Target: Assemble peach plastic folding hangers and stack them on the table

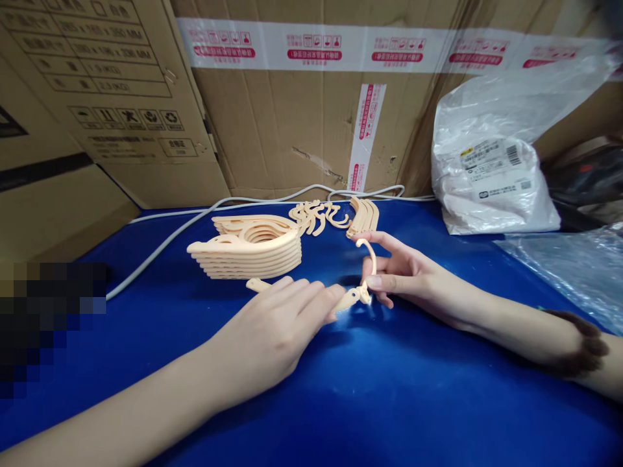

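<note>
My left hand (287,321) is closed around a cream plastic hanger arm (347,301), whose holed end points right and whose other end sticks out past my knuckles. Between the thumb and fingers of my right hand (402,269) is a cream hanger hook (372,256), held upright with its curl at the top. The base of the hook meets the holed end of the arm; whether they are joined I cannot tell. Behind my left hand stands a stack of cream hanger parts (248,256). Farther back lie a loose pile of hooks (316,219) and several curved arms (364,215).
A blue table surface (370,402) lies under everything. Large cardboard boxes (272,123) form a wall behind it. A white cable (168,250) runs along the back and left. On the right are a white plastic bag (491,162) and a clear plastic sheet (579,272).
</note>
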Available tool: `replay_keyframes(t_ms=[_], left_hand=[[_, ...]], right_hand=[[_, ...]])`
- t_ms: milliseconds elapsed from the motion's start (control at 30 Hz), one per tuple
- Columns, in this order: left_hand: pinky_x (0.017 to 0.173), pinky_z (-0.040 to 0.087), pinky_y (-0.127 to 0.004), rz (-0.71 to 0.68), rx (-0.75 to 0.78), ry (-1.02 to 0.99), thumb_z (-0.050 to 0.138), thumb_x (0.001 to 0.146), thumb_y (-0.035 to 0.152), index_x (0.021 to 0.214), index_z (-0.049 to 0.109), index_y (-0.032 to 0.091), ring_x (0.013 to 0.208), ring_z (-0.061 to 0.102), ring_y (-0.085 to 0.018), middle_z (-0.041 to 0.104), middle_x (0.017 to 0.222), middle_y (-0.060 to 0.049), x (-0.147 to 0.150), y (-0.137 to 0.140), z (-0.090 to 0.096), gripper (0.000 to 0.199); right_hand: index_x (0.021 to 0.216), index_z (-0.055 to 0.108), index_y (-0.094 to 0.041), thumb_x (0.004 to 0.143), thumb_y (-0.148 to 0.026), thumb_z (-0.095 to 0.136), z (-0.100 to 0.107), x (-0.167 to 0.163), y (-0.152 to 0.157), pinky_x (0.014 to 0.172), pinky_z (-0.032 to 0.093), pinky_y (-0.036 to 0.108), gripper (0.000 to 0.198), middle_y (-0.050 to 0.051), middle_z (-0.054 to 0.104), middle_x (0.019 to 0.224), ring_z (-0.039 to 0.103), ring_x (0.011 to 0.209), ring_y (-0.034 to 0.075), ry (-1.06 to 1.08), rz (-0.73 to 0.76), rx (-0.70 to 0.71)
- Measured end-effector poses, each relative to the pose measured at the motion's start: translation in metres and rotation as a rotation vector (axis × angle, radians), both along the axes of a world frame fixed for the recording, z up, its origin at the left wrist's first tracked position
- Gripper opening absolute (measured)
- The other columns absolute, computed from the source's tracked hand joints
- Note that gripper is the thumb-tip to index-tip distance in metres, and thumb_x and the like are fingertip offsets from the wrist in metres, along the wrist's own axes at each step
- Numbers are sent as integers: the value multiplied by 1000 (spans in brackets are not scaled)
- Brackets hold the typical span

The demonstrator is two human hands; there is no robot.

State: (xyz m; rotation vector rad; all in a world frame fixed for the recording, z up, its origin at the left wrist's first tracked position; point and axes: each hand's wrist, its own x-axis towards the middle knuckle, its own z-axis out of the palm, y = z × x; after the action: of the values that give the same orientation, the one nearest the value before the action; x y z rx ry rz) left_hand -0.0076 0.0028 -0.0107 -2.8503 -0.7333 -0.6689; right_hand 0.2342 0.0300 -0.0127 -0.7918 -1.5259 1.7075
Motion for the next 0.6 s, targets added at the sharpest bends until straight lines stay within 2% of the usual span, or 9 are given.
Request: replay_keyframes(t_ms=[133,300,600], left_hand=[[66,39,-31,-7,87,51,37,97,7,118,48,11,75,54,-18,61,86,-4,-1,1,0,24],[67,38,-32,-4,108,93,39,97,9,119,50,10,75,53,-19,61,87,-5,-2,2,-1,24],[64,38,-33,8,166,121,32,100,13,115,56,9,70,55,-20,62,80,-4,0,2,0,28]], right_hand=[[131,41,-27,85,-22,68,-1,0,0,51,44,20,53,-4,63,77,53,58,9,-16,-9,7],[129,42,-26,85,-21,68,0,-1,0,49,46,19,52,-4,60,78,53,59,8,-21,-15,10],[128,41,-24,83,-22,69,1,-3,0,48,47,19,52,-4,57,76,53,59,9,-51,-45,57]])
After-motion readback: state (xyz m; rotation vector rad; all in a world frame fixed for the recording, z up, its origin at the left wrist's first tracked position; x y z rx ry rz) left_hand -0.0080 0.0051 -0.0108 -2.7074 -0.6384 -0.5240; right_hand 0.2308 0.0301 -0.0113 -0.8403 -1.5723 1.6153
